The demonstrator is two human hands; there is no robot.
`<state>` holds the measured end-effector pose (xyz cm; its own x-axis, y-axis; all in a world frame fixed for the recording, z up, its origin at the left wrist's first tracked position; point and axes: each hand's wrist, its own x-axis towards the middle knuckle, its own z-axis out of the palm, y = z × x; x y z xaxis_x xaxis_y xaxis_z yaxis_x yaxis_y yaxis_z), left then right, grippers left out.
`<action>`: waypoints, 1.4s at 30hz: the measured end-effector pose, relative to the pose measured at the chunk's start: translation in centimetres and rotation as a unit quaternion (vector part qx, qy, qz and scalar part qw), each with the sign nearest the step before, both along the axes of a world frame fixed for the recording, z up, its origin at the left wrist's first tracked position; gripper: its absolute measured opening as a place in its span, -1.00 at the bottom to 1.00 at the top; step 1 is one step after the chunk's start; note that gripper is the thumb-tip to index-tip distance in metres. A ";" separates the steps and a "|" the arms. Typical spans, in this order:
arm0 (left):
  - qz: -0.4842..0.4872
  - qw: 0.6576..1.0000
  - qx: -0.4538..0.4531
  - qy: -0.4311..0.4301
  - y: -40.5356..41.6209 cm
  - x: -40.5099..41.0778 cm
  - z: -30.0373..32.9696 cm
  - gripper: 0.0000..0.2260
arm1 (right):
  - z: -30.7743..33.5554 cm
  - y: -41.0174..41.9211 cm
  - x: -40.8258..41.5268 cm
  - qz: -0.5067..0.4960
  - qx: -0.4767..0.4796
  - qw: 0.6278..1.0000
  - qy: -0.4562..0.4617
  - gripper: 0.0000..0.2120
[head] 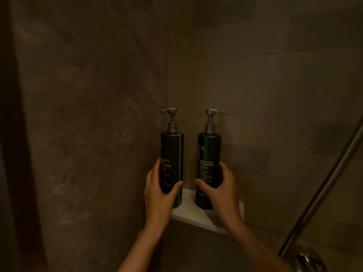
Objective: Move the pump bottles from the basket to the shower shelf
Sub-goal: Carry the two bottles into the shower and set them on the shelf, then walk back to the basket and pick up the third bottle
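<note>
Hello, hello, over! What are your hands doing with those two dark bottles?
Left hand grips dark cleanser pump bottle. Right hand grips dark shampoo pump bottle. Both upright on white corner shelf. Nothing blocking.

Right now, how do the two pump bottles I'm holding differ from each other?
The left bottle has its nozzle pointing left; the right bottle has its nozzle pointing right. The right bottle's label reads shampoo; the left bottle's partly hidden label ends in "anser". The left hand holds the left bottle, the right hand the right one. Both are dark, upright, with grey pumps, on the white corner shelf.
</note>
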<state>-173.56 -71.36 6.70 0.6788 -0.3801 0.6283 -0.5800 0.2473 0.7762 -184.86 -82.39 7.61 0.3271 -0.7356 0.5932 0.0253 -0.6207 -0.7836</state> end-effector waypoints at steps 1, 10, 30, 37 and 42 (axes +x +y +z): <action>0.004 1.000 0.002 -0.002 0.0 -0.1 0.0 -0.28 | 0.1 0.0 0.0 0.001 -0.001 1.000 0.001 -0.27; 0.018 0.999 0.037 -0.018 -0.5 -0.5 0.8 -0.28 | 0.4 -0.7 1.0 -0.009 -0.021 1.000 0.016 -0.27; 0.281 0.883 0.286 -0.244 10.3 -12.7 -10.4 -0.62 | -10.1 6.5 -9.3 0.049 -0.279 0.957 0.065 -0.67; 0.326 0.818 0.461 -0.110 21.2 -17.3 -23.1 -0.60 | -24.4 15.4 -11.3 0.197 -0.259 0.920 0.219 -0.66; 0.372 0.756 0.538 -0.010 30.5 -18.8 -29.0 -0.64 | -29.4 23.1 -10.3 0.314 -0.226 0.855 0.346 -0.57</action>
